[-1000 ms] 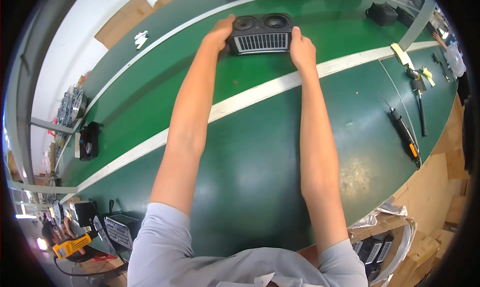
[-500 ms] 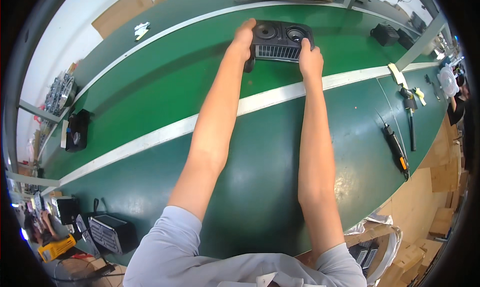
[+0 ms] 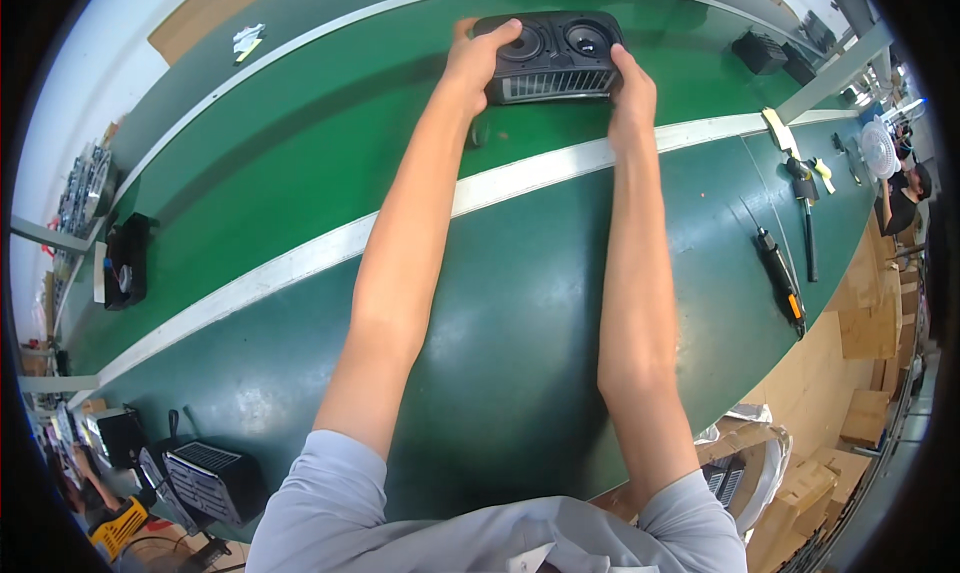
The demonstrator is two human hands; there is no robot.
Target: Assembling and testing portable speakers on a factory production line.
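Both my arms reach across the bench to a black speaker box (image 3: 548, 57) above the bright green strip. It has two round speaker cones on its upper face and a slatted grille along its near side. My left hand (image 3: 477, 61) is closed on its left end, thumb lying over the top beside the left cone. On the right end, my right hand (image 3: 633, 85) grips with the thumb at the top corner. Fingers underneath are hidden. A small dark round piece (image 3: 481, 132) shows just below my left hand.
A white rail (image 3: 520, 180) divides the green strip from the dark green bench (image 3: 520, 303). To the right lie an electric screwdriver (image 3: 781, 281) and a black-handled tool (image 3: 808, 223). Black housings stand at far right (image 3: 758, 53), left (image 3: 126, 263) and lower left (image 3: 215, 481). Another person (image 3: 905, 198) is far right.
The speaker box appears slightly higher in view and larger, its top tilted more toward me. My left thumb now lies over its top face. The whole view has shifted a little.
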